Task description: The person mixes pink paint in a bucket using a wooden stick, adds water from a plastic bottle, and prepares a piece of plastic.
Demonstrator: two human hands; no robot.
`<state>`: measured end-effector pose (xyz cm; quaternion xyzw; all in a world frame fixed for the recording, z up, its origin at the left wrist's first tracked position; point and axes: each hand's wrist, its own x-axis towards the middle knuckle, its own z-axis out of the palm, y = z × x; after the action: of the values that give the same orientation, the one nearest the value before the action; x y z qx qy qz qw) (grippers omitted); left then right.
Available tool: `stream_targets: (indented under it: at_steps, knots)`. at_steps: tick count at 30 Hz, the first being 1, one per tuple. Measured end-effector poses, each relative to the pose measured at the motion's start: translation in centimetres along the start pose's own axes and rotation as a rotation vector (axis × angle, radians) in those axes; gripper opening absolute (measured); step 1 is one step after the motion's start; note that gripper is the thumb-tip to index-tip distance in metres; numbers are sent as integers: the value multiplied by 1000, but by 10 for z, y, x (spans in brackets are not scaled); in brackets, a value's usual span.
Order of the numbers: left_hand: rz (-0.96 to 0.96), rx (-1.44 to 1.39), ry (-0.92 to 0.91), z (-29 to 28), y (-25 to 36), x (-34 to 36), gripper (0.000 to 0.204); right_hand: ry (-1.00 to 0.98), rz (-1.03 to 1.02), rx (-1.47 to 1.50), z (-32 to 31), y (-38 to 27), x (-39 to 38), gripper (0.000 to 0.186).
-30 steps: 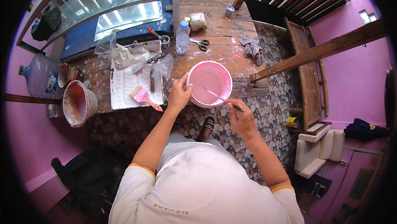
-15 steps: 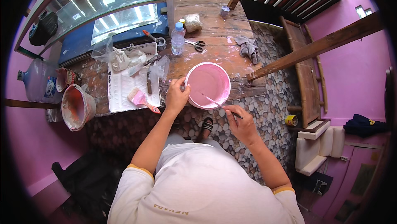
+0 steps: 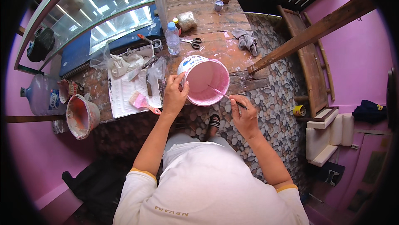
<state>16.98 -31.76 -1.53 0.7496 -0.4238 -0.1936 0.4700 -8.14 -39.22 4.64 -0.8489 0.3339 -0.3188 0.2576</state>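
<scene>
A white bucket (image 3: 189, 64) with pink paint inside is tilted toward me at the front edge of the wooden table. My left hand (image 3: 175, 93) grips its left side, fingers at the rim. In my right hand (image 3: 245, 116) is a thin paintbrush (image 3: 221, 93) with a dark handle end; its pink-coated length reaches over the near rim into the bucket. Left of the bucket, a wide paintbrush (image 3: 142, 102) with pink-stained bristles lies on the white paint tray (image 3: 120, 100).
Behind the bucket stand a plastic bottle (image 3: 173, 40) and scissors (image 3: 192, 42). A grey rag (image 3: 246, 42) lies at the table's right, near a slanting wooden beam (image 3: 307, 34). A paint-stained pail (image 3: 83, 119) and a large water jug (image 3: 39, 95) are at the left.
The bucket has tipped toward me, so its outer far-left side now shows. My right hand has shifted slightly with the thin brush still in the bucket. The whole view has shifted a little.
</scene>
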Motion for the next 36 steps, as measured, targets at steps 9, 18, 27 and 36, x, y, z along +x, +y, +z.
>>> stream_targets:
  at_steps: [9,18,27,36]
  knots:
    - [-4,23,-4,2,1,-3,40,-13,-3,29,3,0,-1,15]
    - [38,49,20,2,-4,-6,40,26,-53,17,6,-7,-5,17]
    - [91,91,47,3,-11,-6,39,-47,-95,37,6,-6,-6,22]
    - [74,87,45,5,-13,-7,40,-91,-156,46,8,-10,-11,20]
